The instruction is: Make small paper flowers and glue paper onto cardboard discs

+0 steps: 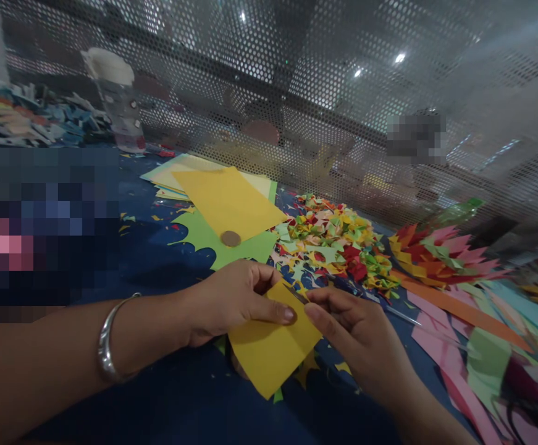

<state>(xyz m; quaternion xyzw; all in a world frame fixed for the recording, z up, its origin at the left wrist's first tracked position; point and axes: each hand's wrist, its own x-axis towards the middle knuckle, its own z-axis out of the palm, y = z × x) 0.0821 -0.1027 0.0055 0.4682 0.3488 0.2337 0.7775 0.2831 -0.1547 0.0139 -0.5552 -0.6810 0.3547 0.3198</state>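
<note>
My left hand [236, 303] pinches a folded-looking yellow sheet of paper [269, 352], thumb on top and fingers at its upper edge. My right hand [356, 327] is closed around small scissors [294, 293]; a dark narrow blade lies over the paper's upper corner, while the handles are hidden by my fingers. Beyond my hands, a larger yellow sheet [231, 201] rests on light green paper [245, 248] with a scalloped edge. On the yellow sheet's near corner sits a brown round disc [230, 238], like a coin.
Cut paper scraps [328, 241] are heaped right of the sheets. Pink and orange pointed paper cutouts [449, 253] and paper strips [463, 309] lie farther right. A clear bottle [123, 114] stands at back left, before a perforated screen [231, 80]. Blue covering [157, 395] spreads beneath.
</note>
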